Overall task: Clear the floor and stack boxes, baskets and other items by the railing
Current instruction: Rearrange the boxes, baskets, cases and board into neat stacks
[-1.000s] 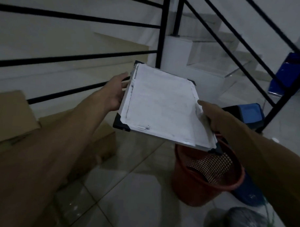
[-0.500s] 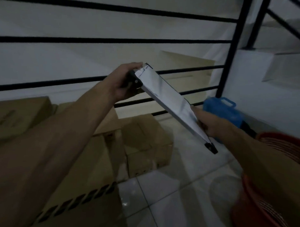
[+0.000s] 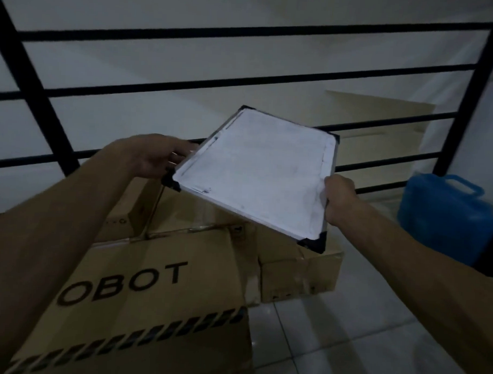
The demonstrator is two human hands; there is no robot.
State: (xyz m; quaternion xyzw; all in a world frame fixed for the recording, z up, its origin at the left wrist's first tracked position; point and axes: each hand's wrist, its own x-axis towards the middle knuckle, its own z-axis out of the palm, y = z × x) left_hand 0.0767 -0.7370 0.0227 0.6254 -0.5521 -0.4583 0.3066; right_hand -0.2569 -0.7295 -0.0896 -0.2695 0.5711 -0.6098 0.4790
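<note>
Dim indoor stair landing: black railing [image 3: 243, 83], tiled floor [image 3: 360, 344], cartons [image 3: 152, 281].

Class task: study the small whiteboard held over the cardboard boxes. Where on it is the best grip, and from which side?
Grip the whiteboard by its two opposite framed edges, as the left hand and right hand do, coming from the sides: it is thin, flat, tilted, and the frame gives fingers a rim.

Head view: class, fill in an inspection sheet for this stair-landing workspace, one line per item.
Surface: pale tiled floor, bare patch at lower right.
Job's things: small whiteboard with black corners, held in the air above the cardboard boxes stacked by the black railing.
Clutter: blue plastic case on the floor at right.
Grippers: left hand grips the whiteboard's left edge; right hand grips its right edge.
Cables: nothing seen.
Surroundings: white walls and stairwell behind the railing; dim light.
</note>
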